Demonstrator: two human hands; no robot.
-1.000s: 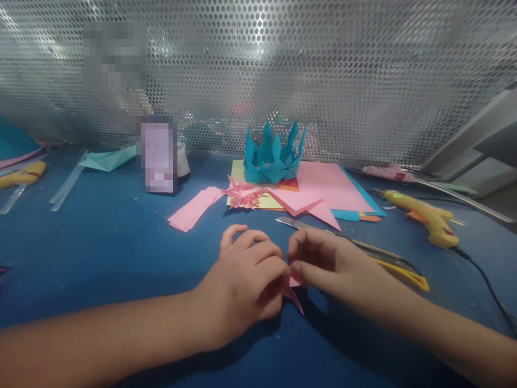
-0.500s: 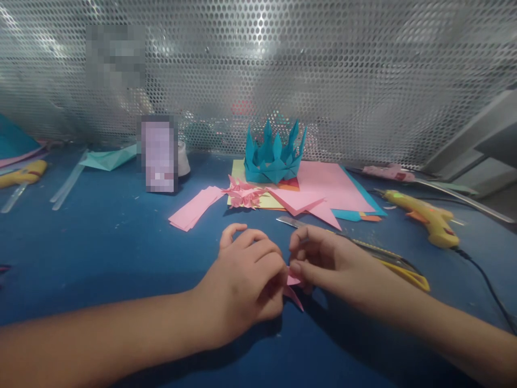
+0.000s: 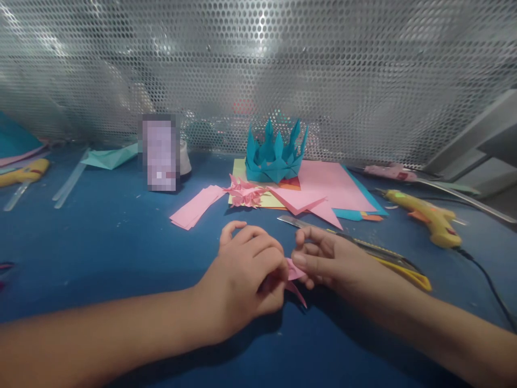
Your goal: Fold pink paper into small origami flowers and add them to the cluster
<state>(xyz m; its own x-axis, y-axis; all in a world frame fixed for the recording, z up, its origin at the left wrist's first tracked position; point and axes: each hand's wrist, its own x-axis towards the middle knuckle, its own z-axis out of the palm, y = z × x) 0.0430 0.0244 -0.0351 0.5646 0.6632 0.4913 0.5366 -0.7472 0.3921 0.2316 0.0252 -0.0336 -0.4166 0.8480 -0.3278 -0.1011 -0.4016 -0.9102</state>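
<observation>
A small folded pink piece [image 3: 296, 294] sits between two bare hands low over a blue desk [image 3: 133, 253], near the middle of the side closest to the person. The left hand [image 3: 247, 280] arches over the piece, thumb and curled fingers clamped on it, one pointed tip jutting out below. The right hand [image 3: 323, 258], close beside but apart from the left, has its thumb at the paper's edge; whether it pinches cannot be told. Just behind the right hand, and partly hidden by it, lies a yellow-handled cutter [image 3: 404, 262], its blade toward the desk's middle. Farther back, pink strips [image 3: 196, 207] fan out next to a frilly pink flower [image 3: 247, 194]. The flower rests on a stack of colored sheets [image 3: 333, 183], which also carries a blue spiked crown [image 3: 274, 171] close to the desk's back edge. To the right, a yellow glue gun [image 3: 438, 218] lies with its cord [image 3: 490, 291] trailing toward the right edge. Left of center, a blurred phone [image 3: 161, 156] stands upright before a white cup [image 3: 184, 158]. Green paper [image 3: 109, 158], clear sticks [image 3: 72, 180] and another yellow tool [image 3: 30, 171] occupy the back left corner, below a perforated metal panel [image 3: 258, 70] rising along the back edge.
</observation>
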